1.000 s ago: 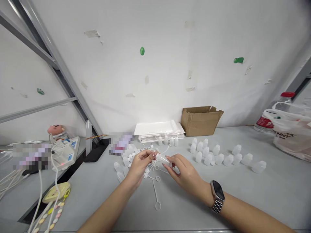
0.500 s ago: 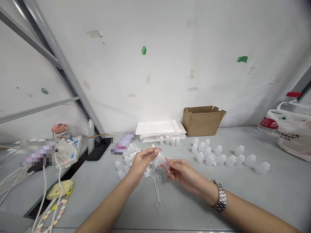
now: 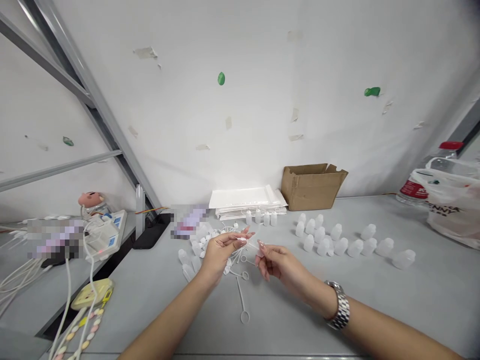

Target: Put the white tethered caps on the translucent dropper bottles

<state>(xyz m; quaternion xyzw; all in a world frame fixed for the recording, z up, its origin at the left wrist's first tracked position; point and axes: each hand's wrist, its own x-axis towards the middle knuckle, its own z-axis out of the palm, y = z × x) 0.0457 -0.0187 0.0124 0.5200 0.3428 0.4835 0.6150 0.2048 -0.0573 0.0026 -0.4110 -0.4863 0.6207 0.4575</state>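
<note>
Grey table (image 3: 296,320); above it, both hands (image 3: 219,252) (image 3: 283,262) hold a translucent bottle (image 3: 254,244).

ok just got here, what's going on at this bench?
A person is working bare-handed with a small translucent bottle, held above the grey table. The left hand pinches one end, the right hand the other; fine detail between the fingers is too small to tell. White ring-ended strips lie just beneath and nearer the person. Four small bottles stand by the white stack, and more loose bottles sit to the right.
</note>
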